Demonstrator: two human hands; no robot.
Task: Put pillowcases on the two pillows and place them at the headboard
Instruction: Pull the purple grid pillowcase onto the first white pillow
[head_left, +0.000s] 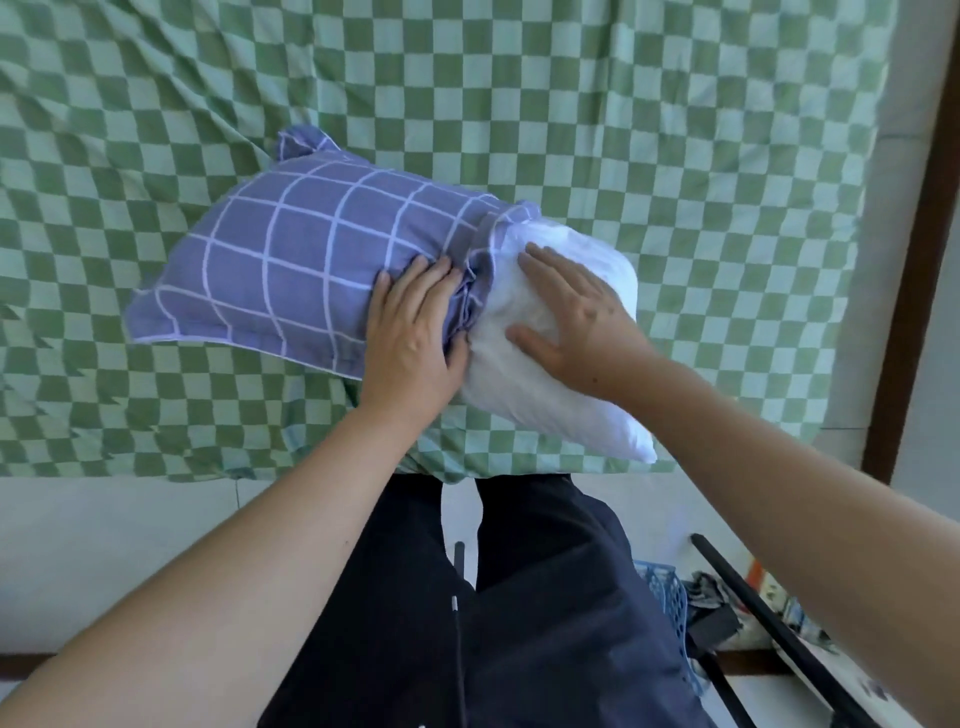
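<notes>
**Pillow about two-thirds into its case, both hands on it**

So the biggest thing in view is the bed sheet (571, 104), green-and-pale checkerboard, wrinkled, filling everything from 9 o'clock round to 3 o'clock. It hangs over the near edge of the bed.

On top of it, pretty much dead centre, sits the pillow (561, 374), plain white, lying at an angle. Its far end is stuffed inside the pillowcase (291, 260), purple with a thin white grid. The case covers the part toward 9 o'clock, and the bare white end sticks out toward 4 o'clock. The open mouth of the case is bunched up in folds right in the middle.

The left hand (415, 332) lies on that bunched edge, fingers bent into the gathered fabric, thumb on the white pillow, so it looks like it's gripping the case. The right hand (576, 312) is just beside it at 3 o'clock, spread flat, palm down, pressing on the bare pillow.

Lower down at 6 o'clock are dark trousers (519, 597), and at 5 o'clock a blue perforated basket (670, 592) on the floor.

No readable labels or writing anywhere.
</notes>
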